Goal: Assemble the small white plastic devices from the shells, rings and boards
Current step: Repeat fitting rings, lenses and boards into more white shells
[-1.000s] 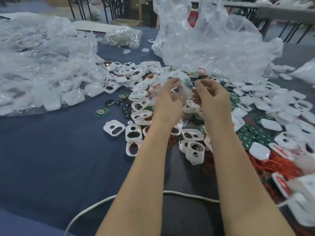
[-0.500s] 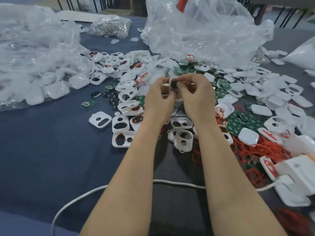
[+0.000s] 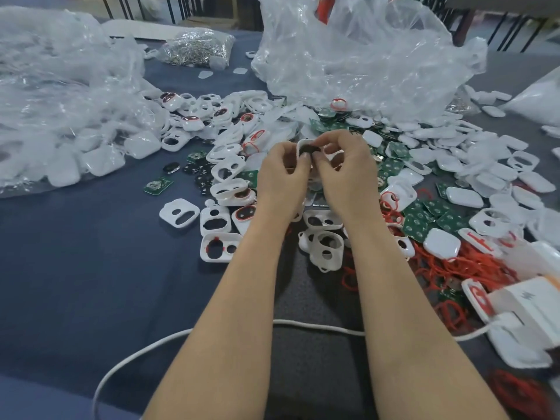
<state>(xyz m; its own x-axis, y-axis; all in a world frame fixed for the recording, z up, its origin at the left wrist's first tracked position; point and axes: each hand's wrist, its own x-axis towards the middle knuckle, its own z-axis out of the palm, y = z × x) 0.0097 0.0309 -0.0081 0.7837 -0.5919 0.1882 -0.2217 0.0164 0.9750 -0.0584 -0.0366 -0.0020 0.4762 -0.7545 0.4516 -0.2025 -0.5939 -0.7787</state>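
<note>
Left hand (image 3: 281, 180) and right hand (image 3: 348, 177) closer together than before, fingertips tight on white shell (image 3: 301, 144)

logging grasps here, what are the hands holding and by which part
Left hand and right hand together pinch one small white plastic shell with a dark insert by its lower edge.
</note>
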